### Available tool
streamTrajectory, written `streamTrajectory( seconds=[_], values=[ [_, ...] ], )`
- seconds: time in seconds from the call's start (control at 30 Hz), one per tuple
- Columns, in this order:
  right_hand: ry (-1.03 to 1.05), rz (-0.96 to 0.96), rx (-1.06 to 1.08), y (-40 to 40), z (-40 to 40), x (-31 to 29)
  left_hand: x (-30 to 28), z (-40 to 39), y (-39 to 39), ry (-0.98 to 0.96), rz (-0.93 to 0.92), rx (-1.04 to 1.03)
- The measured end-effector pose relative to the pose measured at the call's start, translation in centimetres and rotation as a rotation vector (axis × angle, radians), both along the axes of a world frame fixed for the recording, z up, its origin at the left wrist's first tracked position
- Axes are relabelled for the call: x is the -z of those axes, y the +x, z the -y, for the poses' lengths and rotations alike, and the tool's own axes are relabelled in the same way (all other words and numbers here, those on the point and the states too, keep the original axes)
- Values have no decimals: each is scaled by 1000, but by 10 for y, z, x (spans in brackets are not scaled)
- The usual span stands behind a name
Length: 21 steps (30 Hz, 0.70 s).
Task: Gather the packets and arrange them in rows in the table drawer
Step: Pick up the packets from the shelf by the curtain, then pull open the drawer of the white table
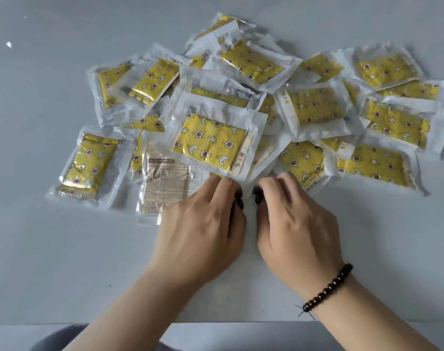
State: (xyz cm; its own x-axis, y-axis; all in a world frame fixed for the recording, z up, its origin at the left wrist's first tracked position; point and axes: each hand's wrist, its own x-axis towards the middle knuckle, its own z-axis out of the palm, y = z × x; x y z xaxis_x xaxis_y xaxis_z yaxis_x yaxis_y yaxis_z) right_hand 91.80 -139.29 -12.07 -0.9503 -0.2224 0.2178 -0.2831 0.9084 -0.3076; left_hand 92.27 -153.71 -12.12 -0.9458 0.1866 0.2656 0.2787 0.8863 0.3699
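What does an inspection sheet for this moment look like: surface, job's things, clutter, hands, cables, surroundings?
Surface: pale grey table, glossy, with glare at the far left.
Job's things: packets with yellow star-and-moon contents lie in a loose overlapping heap; one packet rests on top near the hands; one label-side-up packet lies partly under it. No drawer in view.
Clutter: nothing seen.
Hands: left hand and right hand meet at the heap's near edge, fingers curled; what they grip is hidden. Beaded bracelet on the right wrist.
Cables: nothing seen.
Surroundings: table's near edge at the bottom; dark clothing below it.
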Motion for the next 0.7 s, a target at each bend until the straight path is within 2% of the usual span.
streamTrajectory(
  seconds=[0.5, 0.7],
  values=[
    [-19, -110, -8, -3, 1, 15, 13, 8, 0, 44, -99, 91],
    [-55, -115, -2, -1, -1, 16, 18, 12, 2, 130, -107, 114]
  ],
)
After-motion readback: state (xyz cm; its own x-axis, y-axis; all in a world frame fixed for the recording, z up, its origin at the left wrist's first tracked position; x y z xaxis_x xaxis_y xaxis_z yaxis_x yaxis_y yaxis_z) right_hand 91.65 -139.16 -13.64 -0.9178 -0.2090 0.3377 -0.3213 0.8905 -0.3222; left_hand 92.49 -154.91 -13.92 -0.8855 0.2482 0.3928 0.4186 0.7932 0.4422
